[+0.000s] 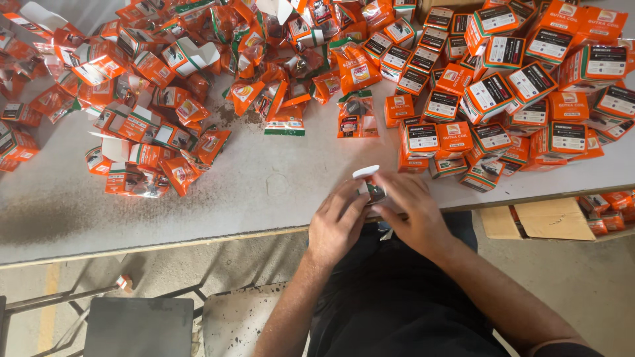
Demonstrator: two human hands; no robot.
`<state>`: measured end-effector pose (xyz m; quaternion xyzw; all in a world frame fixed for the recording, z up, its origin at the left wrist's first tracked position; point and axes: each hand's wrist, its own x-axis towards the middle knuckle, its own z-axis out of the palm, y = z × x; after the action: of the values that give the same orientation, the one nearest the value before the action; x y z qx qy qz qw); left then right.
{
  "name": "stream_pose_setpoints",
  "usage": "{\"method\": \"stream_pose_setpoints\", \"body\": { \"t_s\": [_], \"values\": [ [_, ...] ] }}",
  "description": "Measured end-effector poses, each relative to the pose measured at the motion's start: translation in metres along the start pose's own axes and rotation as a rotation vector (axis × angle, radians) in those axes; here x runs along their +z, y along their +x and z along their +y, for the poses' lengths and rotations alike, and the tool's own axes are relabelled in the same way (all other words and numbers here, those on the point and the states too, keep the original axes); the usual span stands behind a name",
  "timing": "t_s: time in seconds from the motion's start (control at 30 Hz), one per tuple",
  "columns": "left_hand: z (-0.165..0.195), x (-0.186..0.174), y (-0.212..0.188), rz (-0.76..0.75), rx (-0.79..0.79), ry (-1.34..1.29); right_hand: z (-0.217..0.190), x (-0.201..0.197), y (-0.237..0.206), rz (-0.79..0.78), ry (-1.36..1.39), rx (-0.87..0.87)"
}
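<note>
My left hand and my right hand meet at the near edge of the grey table, both closed around one small orange carton. Its white end flap stands open above my fingers, and most of the box is hidden between my hands. Just beyond my right hand lies a pile of closed orange cartons with black and white labels. An orange plastic sachet lies a short way beyond my hands.
A heap of orange sachets and flat, open cartons covers the table's left and back. A brown cardboard box with more cartons sits on the floor at the right. Two stools stand under the table's near edge.
</note>
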<state>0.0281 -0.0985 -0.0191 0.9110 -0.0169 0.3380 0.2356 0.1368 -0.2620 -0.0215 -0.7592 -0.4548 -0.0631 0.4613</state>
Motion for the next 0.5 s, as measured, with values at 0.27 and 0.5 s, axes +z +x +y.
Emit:
{"method": "stream_pose_setpoints", "body": {
  "t_s": [0.27,0.5],
  "values": [
    [-0.002,-0.002,0.000,-0.058,-0.099,-0.175,0.013,0.009,0.005,0.055,0.206,0.122],
    [-0.006,0.003,-0.005,-0.070,-0.174,-0.188,0.015,-0.007,0.010,-0.115,0.152,-0.204]
  ]
}}
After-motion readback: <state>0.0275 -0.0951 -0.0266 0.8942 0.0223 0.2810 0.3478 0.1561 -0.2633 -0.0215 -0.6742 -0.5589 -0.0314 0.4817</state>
